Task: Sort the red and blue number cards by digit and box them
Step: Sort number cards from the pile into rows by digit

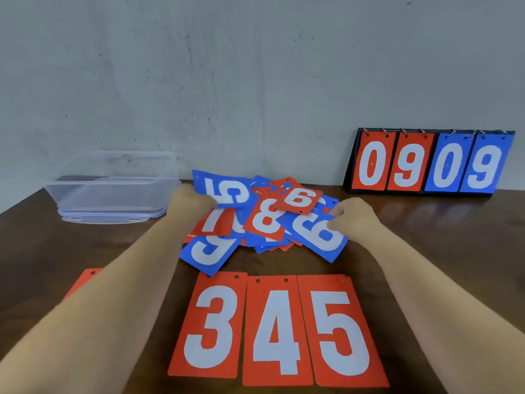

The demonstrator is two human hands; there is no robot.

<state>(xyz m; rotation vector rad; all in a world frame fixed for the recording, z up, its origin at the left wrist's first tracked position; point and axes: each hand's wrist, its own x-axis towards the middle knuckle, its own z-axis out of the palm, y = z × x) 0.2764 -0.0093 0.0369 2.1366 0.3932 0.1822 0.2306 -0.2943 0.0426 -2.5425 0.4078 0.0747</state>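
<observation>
A loose pile of red and blue number cards [267, 220] lies mid-table. My left hand [190, 201] reaches into its left side, fingers curled at the edge of a blue 5 card [224, 191] and above a red card [216, 223]. At the pile's right side, my right hand [352, 220] pinches a blue 6 card [318, 237]. Three red cards lie in a row near me: the 3 [210, 325], the 4 [275, 331] and the 5 [341, 331]. Another red card [85, 282] shows partly under my left forearm.
A clear plastic box [113, 186] stands on its lid at the back left. At the back right a black flip scoreboard [431, 163] shows red 0 9 and blue 0 9. A grey wall runs behind the dark wooden table [426, 251].
</observation>
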